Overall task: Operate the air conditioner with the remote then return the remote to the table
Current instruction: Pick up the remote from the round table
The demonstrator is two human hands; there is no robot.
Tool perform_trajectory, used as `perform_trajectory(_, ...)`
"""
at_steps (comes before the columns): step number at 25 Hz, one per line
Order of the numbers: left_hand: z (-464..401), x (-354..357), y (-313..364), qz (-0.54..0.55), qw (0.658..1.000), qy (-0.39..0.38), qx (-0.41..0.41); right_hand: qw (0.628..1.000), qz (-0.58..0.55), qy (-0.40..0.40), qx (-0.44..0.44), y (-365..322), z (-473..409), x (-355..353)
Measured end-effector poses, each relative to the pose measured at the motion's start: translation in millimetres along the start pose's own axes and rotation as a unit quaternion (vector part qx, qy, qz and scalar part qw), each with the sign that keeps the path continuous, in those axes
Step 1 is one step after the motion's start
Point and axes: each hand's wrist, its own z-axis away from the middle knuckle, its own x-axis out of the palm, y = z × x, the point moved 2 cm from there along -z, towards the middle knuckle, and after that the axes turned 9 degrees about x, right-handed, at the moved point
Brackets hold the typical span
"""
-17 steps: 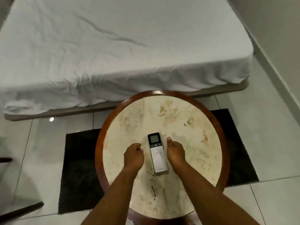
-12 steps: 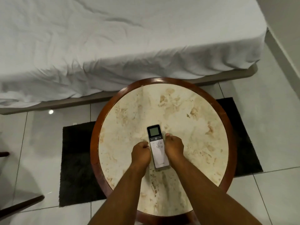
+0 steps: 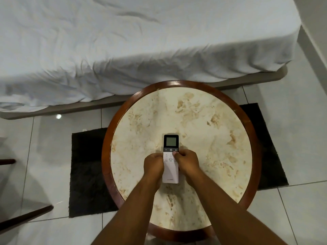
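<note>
Pinching the remote from both sides: your left hand is curled against its left edge, your right hand against its right edge, with the right thumb laid on the white button face just below the dark upper section. Both hands are closed on the body of the remote. Whether it rests on the surface or is lifted slightly cannot be told. Remote lies lengthwise, screen end pointing toward the far edge of the table, over the centre-left of the marbled top and closer to the near edge. Table is round with a dark wood rim. It stands on a black rug over pale floor tiles. Bed with a rumpled white sheet runs just beyond the far edge.
</note>
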Motion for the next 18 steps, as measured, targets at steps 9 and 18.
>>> perform_trajectory(9,90,0,132,-0.088,0.979,-0.086,0.16,0.993,-0.111,-0.017,-0.039,-97,99,-67)
perform_trajectory(18,246,18,400,-0.32,0.749,0.006,0.58,0.927,-0.233,0.079,-0.283,-289,304,-258)
